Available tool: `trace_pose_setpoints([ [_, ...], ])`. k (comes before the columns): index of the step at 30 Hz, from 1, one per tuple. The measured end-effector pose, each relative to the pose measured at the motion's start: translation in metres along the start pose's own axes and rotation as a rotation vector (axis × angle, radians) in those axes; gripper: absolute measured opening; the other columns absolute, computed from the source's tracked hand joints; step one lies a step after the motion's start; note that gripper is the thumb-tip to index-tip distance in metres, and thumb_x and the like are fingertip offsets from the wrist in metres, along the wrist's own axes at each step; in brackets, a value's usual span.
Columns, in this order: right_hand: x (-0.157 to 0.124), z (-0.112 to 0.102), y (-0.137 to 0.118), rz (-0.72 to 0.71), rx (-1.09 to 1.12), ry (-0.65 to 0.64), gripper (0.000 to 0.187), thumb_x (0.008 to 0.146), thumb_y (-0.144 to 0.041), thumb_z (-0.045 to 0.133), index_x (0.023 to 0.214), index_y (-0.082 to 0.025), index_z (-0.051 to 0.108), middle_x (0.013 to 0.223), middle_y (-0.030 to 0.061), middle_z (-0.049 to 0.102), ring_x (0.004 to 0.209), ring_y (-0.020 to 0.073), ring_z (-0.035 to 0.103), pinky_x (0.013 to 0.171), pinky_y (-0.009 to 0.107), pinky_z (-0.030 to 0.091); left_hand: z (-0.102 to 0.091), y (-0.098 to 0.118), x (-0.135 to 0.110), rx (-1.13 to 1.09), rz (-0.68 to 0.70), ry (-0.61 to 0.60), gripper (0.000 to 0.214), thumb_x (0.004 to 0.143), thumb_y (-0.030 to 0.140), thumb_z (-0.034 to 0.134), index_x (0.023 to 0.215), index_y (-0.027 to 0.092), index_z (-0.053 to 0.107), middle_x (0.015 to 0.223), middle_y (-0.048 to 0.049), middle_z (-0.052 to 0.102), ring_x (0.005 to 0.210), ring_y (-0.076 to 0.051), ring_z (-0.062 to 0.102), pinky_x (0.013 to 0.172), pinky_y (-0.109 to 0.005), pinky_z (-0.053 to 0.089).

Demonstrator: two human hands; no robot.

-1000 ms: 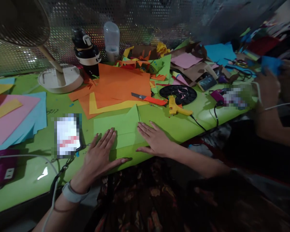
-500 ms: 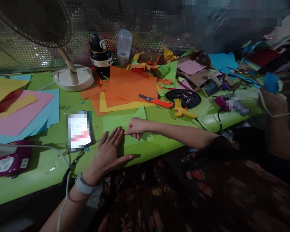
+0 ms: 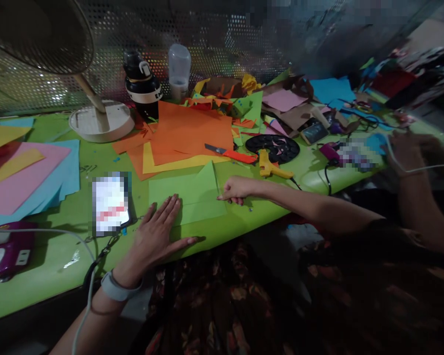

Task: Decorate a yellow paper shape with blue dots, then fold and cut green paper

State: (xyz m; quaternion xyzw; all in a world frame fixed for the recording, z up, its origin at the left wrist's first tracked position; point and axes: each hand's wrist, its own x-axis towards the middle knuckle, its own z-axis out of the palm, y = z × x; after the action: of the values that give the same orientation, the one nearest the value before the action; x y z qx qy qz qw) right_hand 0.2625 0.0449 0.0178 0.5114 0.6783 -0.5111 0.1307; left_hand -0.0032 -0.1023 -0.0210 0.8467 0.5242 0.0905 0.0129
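- The left hand (image 3: 153, 241) lies palm down on the lower left of the green paper (image 3: 198, 204), fingers stretched out together, thumb spread toward the table edge; it is relaxed flat and grips nothing.
- The right hand (image 3: 240, 189) is curled into a loose fist at the paper's right edge, thumb tip pointing left along it, forearm reaching in from the right; no held object shows.
- The green paper lies on the table (image 3: 244, 224) in front of the person, a line across it and a pointed part at its upper right.
- The black bottle (image 3: 142, 84) stands capped behind the orange paper (image 3: 192, 130); its contents are hidden.
- Beside it stands a clear bottle (image 3: 179, 66).
- The black palette (image 3: 255, 143) holds pink scraps (image 3: 280, 142); the yellow glue gun (image 3: 272, 168) lies against its near side.
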Motion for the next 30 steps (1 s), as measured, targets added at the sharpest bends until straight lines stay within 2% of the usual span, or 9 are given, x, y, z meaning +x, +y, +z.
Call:
trace_pose_setpoints([
  [4,-0.009,-0.013,0.016,-0.019,0.041,0.022,0.042,0.079,-0.044,0.075,0.057,-0.015,0.053,0.045,-0.004,0.057,0.036,0.0065,0.052,0.041,0.02,0.039,-0.004,-0.001,0.003,0.006,-0.008,-0.019,0.092,0.084,0.078,0.032,0.152,0.016,0.03,0.153,-0.016,0.04,0.139,-0.032,0.04,0.115,-0.051,0.028],
  [8,-0.003,-0.007,-0.002,-0.134,0.103,0.016,0.04,0.079,-0.048,0.074,0.063,-0.016,0.054,0.046,-0.0049,0.057,0.038,0.0071,0.053,0.043,0.02,0.043,-0.021,0.002,0.019,0.007,-0.036,0.007,0.076,0.09,0.071,0.031,0.135,0.015,0.054,0.144,-0.0176,0.052,0.128,-0.033,0.053,0.106,-0.047,0.038],
  [10,0.003,0.0,-0.016,-0.145,0.072,-0.031,0.041,0.08,-0.045,0.074,0.061,-0.016,0.053,0.046,-0.0049,0.058,0.038,0.0071,0.054,0.044,0.019,0.043,-0.031,0.006,0.033,-0.018,-0.169,0.039,0.065,0.092,0.066,0.034,0.12,0.016,0.064,0.126,-0.0175,0.065,0.113,-0.032,0.062,0.09,-0.042,0.047],
  [12,0.008,0.006,-0.026,-0.124,0.034,-0.07,0.04,0.083,-0.04,0.072,0.058,-0.015,0.052,0.045,-0.0044,0.058,0.039,0.0071,0.055,0.044,0.019,0.042,-0.038,0.009,0.05,-0.133,-0.337,-0.05,0.055,0.092,0.063,0.037,0.096,0.018,0.069,0.092,-0.0124,0.074,0.083,-0.027,0.069,0.068,-0.035,0.048],
  [14,0.011,0.008,-0.031,-0.103,0.008,-0.088,0.04,0.085,-0.035,0.071,0.056,-0.015,0.052,0.043,-0.0038,0.057,0.038,0.0073,0.054,0.045,0.019,0.042,-0.038,0.009,0.067,-0.333,-0.397,-0.238,0.05,0.088,0.063,0.044,0.078,0.02,0.067,0.065,-0.0063,0.07,0.061,-0.021,0.066,0.058,-0.03,0.043],
  [16,0.012,0.008,-0.032,-0.1,-0.003,-0.092,0.041,0.084,-0.035,0.072,0.055,-0.015,0.051,0.042,-0.0034,0.057,0.037,0.0073,0.053,0.045,0.02,0.042,-0.033,0.006,0.081,-0.557,-0.489,-0.422,0.05,0.082,0.063,0.052,0.06,0.019,0.061,0.053,-0.005,0.066,0.05,-0.018,0.062,0.053,-0.028,0.042],
  [18,0.011,0.007,-0.031,-0.1,-0.004,-0.097,0.042,0.081,-0.039,0.074,0.055,-0.015,0.051,0.042,-0.0036,0.058,0.035,0.0072,0.052,0.046,0.02,0.044,-0.027,0.002,0.089,-0.723,-0.565,-0.548,0.052,0.078,0.063,0.057,0.051,0.019,0.056,0.048,-0.0052,0.064,0.043,-0.017,0.059,0.05,-0.028,0.042],
  [24,0.015,0.006,-0.026,-0.131,0.006,-0.116,0.046,0.076,-0.05,0.076,0.057,-0.015,0.052,0.043,-0.0023,0.06,0.037,0.0074,0.054,0.045,0.019,0.043,-0.024,-0.011,0.094,-0.801,-0.589,-0.62,0.053,0.072,0.062,0.066,0.045,0.018,0.056,0.039,-0.0016,0.055,0.036,-0.012,0.051,0.047,-0.027,0.04],
  [30,0.019,0.007,-0.021,-0.143,0.031,-0.134,0.04,0.083,-0.041,0.072,0.06,-0.015,0.052,0.045,-0.0024,0.061,0.038,0.0069,0.056,0.044,0.018,0.044,-0.032,-0.029,0.074,-0.796,-0.608,-0.639,0.055,0.074,0.066,0.062,0.049,0.017,0.062,0.038,-0.0014,0.053,0.036,-0.012,0.047,0.046,-0.027,0.038],
])
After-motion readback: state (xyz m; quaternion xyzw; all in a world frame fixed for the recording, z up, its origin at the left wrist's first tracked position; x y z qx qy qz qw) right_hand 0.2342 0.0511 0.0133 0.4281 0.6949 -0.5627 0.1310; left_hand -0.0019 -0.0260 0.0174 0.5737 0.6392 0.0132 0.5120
